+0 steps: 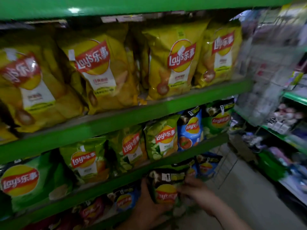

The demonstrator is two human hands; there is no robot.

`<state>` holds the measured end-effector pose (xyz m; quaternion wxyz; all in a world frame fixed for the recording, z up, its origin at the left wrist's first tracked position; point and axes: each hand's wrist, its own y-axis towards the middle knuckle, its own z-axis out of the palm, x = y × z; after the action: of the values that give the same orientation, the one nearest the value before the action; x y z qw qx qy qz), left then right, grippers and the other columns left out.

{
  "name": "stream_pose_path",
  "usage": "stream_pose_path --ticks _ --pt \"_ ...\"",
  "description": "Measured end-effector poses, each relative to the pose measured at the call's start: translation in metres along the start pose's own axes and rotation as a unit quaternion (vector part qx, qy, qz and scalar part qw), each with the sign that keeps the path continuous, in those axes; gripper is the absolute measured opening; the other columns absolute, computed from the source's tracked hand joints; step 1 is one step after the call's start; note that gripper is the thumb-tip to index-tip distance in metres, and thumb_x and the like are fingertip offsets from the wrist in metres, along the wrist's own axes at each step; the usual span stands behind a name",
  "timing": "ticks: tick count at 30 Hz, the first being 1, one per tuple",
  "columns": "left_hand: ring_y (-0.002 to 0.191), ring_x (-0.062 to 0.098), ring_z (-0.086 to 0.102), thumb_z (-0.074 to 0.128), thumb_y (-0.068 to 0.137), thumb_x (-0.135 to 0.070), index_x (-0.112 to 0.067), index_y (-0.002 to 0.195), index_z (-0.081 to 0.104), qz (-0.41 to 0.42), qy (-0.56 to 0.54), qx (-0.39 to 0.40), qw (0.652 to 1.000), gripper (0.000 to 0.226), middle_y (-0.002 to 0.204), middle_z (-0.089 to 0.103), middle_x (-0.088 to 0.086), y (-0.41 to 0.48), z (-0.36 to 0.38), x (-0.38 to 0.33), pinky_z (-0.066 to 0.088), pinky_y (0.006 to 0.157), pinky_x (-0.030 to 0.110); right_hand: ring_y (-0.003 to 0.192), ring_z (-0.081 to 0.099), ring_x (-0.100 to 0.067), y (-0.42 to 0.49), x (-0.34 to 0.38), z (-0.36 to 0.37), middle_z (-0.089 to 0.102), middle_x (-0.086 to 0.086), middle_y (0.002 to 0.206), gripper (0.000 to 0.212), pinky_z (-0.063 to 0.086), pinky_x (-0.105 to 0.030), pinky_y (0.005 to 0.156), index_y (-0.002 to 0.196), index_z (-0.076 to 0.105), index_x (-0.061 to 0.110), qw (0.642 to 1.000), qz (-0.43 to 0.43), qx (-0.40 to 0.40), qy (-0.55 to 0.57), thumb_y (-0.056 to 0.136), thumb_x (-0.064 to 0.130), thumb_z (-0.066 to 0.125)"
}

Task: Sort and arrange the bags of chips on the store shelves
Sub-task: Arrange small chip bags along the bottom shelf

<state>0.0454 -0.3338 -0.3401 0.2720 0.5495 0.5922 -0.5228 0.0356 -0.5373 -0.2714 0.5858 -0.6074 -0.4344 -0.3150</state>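
Gripping green bag (pixel 166 185), hands (pixel 149 202) (pixel 195 187) either side

The left hand (pixel 148 202) and right hand (pixel 194 188) are bare.

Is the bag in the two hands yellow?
No, the bag held by the left hand and right hand is green with a black top.

You face a green shelving unit (pixel 116 120) whose boards run down toward your right. A bright glare (pixel 74 9) of light sits on its top board. Just right of the unit hangs a blurred wire rack (pixel 265 63). Past the unit's low right end lies pale grey floor (pixel 245 188), and across it stands a second green shelf (pixel 293 98), its goods too blurred to name.
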Motion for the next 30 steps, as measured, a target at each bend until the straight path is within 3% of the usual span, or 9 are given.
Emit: stream_pose_path --ticks 2,4,7,9,11,16,19,22,30 --pt "0.119 0.004 0.05 0.098 0.043 -0.04 -0.038 0.151 0.008 0.022 -0.06 0.008 0.998 0.141 0.141 0.04 -0.011 -0.001 -0.007 -0.012 0.051 0.076 0.014 0.088 0.065 -0.025 -0.001 0.013 -0.009 0.07 -0.015 0.093 0.016 0.047 -0.035 0.08 0.083 0.068 0.009 0.995 -0.046 -0.06 -0.062 0.091 0.023 0.068" --pt "0.12 0.014 0.054 0.097 0.041 -0.043 -0.034 0.152 0.011 0.037 -0.069 -0.009 0.997 0.141 0.142 0.045 -0.007 -0.003 -0.018 -0.021 0.054 0.086 0.026 0.087 0.064 -0.03 0.004 0.033 -0.021 0.068 -0.019 0.088 0.02 0.047 -0.038 0.077 0.081 0.064 0.009 0.977 -0.098 -0.171 -0.077 0.092 0.025 0.067" --pt "0.117 0.018 0.055 0.098 0.049 -0.035 -0.029 0.152 0.015 0.026 -0.073 -0.045 0.996 0.132 0.137 0.05 -0.004 -0.007 -0.033 -0.022 0.052 0.089 0.034 0.097 0.058 -0.02 0.018 0.068 -0.041 0.062 -0.004 0.105 0.016 0.045 -0.024 0.075 0.101 0.058 0.016 0.945 -0.151 -0.282 -0.065 0.09 0.024 0.068" --pt "0.111 0.016 0.056 0.097 0.053 -0.029 -0.026 0.152 0.017 0.016 -0.079 -0.069 0.994 0.128 0.134 0.052 -0.003 -0.009 -0.042 -0.019 0.053 0.081 0.028 0.11 0.053 -0.019 0.032 0.088 -0.054 0.054 -0.004 0.125 0.042 0.046 -0.023 0.084 0.125 0.052 0.013 0.943 -0.168 -0.278 -0.066 0.09 0.028 0.068" --pt "0.106 0.014 0.058 0.096 0.053 -0.03 -0.026 0.153 0.016 0.002 -0.084 -0.078 0.993 0.128 0.135 0.053 -0.002 -0.015 -0.051 -0.017 0.054 0.077 0.026 0.123 0.051 -0.029 0.048 0.1 -0.062 0.051 -0.013 0.137 0.059 0.044 -0.038 0.097 0.137 0.044 0.006 0.94 -0.183 -0.276 -0.076 0.089 0.031 0.069" --pt "0.099 0.008 0.057 0.095 0.055 -0.035 -0.028 0.153 0.014 -0.02 -0.078 -0.112 0.99 0.127 0.123 0.052 -0.013 -0.027 -0.072 -0.006 0.053 0.064 0.017 0.12 0.055 -0.039 0.083 0.106 -0.065 0.058 -0.019 0.128 0.061 0.042 -0.045 0.099 0.132 0.043 0.004 0.941 -0.15 -0.27 -0.134 0.085 0.03 0.073" --pt "0.103 0.013 0.055 0.094 0.054 -0.038 -0.03 0.153 0.012 -0.032 -0.073 -0.129 0.988 0.129 0.123 0.049 -0.013 -0.03 -0.082 0.003 0.055 0.073 0.026 0.121 0.054 -0.04 0.093 0.103 -0.067 0.056 -0.02 0.133 0.07 0.044 -0.047 0.099 0.136 0.041 0.008 0.931 -0.123 -0.299 -0.173 0.081 0.031 0.077" --pt "0.108 0.017 0.057 0.095 0.051 -0.036 -0.03 0.15 0.017 -0.036 -0.078 -0.141 0.986 0.127 0.126 0.054 -0.007 -0.033 -0.088 0.01 0.054 0.086 0.036 0.119 0.055 -0.043 0.097 0.098 -0.069 0.058 -0.024 0.131 0.063 0.046 -0.049 0.097 0.135 0.046 0.004 0.917 -0.138 -0.319 -0.194 0.083 0.024 0.075" --pt "0.104 0.012 0.057 0.094 0.054 -0.035 -0.03 0.152 0.014 -0.013 -0.075 -0.129 0.989 0.127 0.122 0.052 -0.01 -0.019 -0.081 -0.005 0.054 0.079 0.027 0.108 0.057 -0.039 0.087 0.089 -0.086 0.059 -0.023 0.121 0.043 0.045 -0.04 0.086 0.121 0.057 0.001 0.912 -0.19 -0.326 -0.163 0.087 0.024 0.072"
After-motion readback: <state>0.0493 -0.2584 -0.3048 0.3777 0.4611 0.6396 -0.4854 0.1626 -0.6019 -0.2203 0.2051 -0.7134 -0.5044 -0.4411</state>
